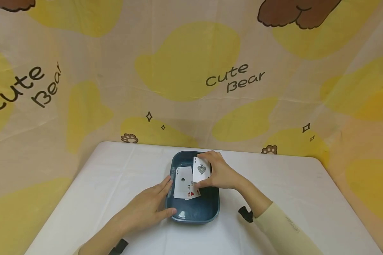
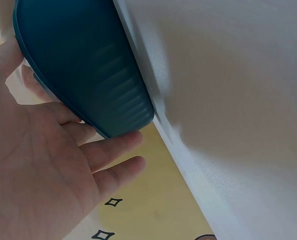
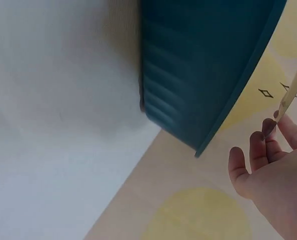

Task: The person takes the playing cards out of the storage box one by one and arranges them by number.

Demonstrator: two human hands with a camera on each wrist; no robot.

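A dark blue tray (image 1: pixel 198 210) stands on the white table, seen from the side in both wrist views. Inside it, an ace of clubs (image 1: pixel 182 181) lies face up, partly over an ace of hearts (image 1: pixel 192 194) and other cards at its lower right. My right hand (image 1: pixel 222 174) pinches an ace of spades (image 1: pixel 201 170) by its edges above the tray's right side, with thumb and fingers at opposite ends. Against the tray's left wall rest the straight fingers of my left hand (image 1: pixel 146 204), the thumb touching the near-left rim.
The white tabletop (image 1: pixel 79 198) spreads on both sides of the tray. Its far edge lies just behind the tray, against a patterned yellow and beige cloth (image 1: pixel 185 60). Dark straps (image 1: pixel 245 214) sit at the wrists.
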